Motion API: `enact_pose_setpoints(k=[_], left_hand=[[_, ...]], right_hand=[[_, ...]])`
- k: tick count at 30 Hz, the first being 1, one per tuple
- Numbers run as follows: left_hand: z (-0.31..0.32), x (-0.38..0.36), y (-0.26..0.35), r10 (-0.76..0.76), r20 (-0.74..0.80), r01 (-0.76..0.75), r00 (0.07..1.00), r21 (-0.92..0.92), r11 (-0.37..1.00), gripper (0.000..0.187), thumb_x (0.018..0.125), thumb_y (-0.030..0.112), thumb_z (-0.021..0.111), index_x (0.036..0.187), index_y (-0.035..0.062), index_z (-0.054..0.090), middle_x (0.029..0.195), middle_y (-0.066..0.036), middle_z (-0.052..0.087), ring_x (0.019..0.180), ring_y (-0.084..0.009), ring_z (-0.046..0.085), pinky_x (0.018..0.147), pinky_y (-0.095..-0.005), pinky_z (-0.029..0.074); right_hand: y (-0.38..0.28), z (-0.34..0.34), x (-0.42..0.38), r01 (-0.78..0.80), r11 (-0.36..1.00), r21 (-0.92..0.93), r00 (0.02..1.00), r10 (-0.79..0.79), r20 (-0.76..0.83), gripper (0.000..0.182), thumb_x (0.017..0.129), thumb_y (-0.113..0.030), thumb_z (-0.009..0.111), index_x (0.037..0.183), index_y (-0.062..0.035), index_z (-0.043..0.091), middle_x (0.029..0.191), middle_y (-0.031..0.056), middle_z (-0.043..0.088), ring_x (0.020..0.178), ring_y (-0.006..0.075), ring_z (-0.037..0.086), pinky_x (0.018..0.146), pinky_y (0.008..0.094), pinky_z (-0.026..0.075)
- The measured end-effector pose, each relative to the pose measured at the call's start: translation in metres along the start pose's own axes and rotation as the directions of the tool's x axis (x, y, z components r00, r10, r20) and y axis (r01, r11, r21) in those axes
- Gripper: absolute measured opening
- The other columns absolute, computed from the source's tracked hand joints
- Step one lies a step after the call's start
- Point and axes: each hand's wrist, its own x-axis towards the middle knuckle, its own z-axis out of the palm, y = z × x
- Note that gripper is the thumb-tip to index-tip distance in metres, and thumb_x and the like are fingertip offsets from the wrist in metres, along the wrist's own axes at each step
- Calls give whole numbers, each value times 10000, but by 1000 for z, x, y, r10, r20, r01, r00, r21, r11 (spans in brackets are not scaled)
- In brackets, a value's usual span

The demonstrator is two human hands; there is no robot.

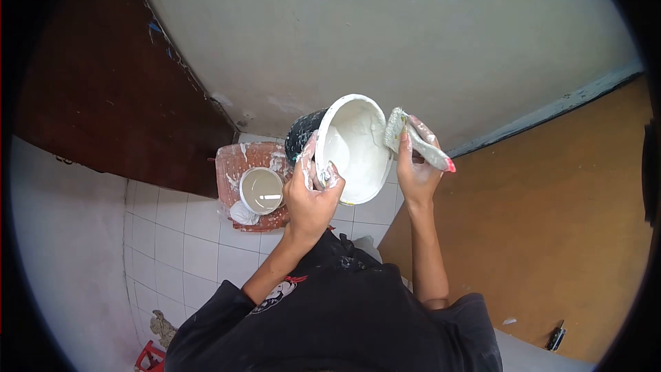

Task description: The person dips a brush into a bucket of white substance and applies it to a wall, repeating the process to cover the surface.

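A paint bucket (365,148) with a dark outside and white paint inside is tilted, its mouth facing me. My left hand (313,196) grips its near left rim, thumb over the edge and fingers along the outside. In my right hand (418,172) is a paintbrush (435,156), its paint-caked bristles right at the bucket's right rim and its pink-tipped handle pointing right. White paint smears both hands.
Behind the bucket stands a paint-spattered reddish stool (231,160) bearing a white tub (261,191) of cloudy liquid and a crumpled white cloth (244,213). A pale wall (385,34) rises ahead, between a dark brown door (117,83) and a tan wooden panel (537,220).
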Motion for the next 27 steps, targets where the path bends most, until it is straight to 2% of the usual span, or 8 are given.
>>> enact_pose_setpoints(k=[4,7,10,14,18,21,24,27], left_hand=[[3,0,-6,-19,21,19,1000,20,1000,565,840,-116,586,1382,-120,424,1265,-221,603,1151,-220,613,962,-307,491],[9,4,-7,-68,22,68,997,5,998,561,846,-106,589,1384,-110,431,1195,-199,643,1087,-190,640,922,-288,501],[-3,-2,-16,-82,-6,82,997,2,997,578,810,-76,639,1361,-114,470,1203,-243,655,1080,-231,660,893,-319,530],[0,-4,-11,-119,9,119,993,-89,989,572,820,-97,622,1368,-119,458,1231,-219,635,1122,-218,632,938,-309,500],[3,-3,2,-112,14,113,994,-173,978,565,840,-113,585,1382,-118,425,1246,-222,616,1137,-219,617,966,-306,478],[11,-7,9,-90,-16,85,996,-209,974,557,856,-111,563,1389,-123,402,1249,-222,605,1150,-223,609,981,-309,470],[6,-7,15,-82,-55,67,995,-241,968,550,861,-109,553,1390,-124,402,1257,-218,598,1154,-224,606,984,-312,470],[10,-14,16,-27,-97,3,995,-233,972,548,855,-115,547,1385,-125,408,1279,-216,583,1162,-226,603,992,-311,465]], right_hand=[[-6,-6,7,-230,965,124,969,239,-61,264,917,-73,679,1154,42,658,1061,135,688,966,165,657,856,311,534],[7,-13,17,-191,975,111,958,209,-195,285,926,-77,676,1176,52,632,1072,136,666,979,146,633,849,294,529],[15,-25,26,-259,913,315,918,334,-215,358,921,-101,698,1221,63,591,1064,131,656,975,142,631,841,278,530],[-6,-58,74,-352,824,445,889,443,-118,477,891,-147,752,1281,45,554,1068,87,646,916,96,609,690,228,516],[-29,-72,143,110,949,295,975,-45,-217,368,915,-124,717,1226,47,622,1121,108,677,897,106,634,695,249,519],[-49,-91,203,574,811,-116,780,-584,-226,301,890,-115,740,1161,5,691,1105,101,715,920,146,660,790,298,530],[-105,-101,236,674,511,-534,589,-808,-29,238,859,-94,754,1093,-52,741,1096,104,725,925,214,671,793,325,534],[-120,-111,258,662,304,-686,493,-865,92,420,774,-39,753,1183,-126,718,1065,97,723,909,274,659,772,357,541]])
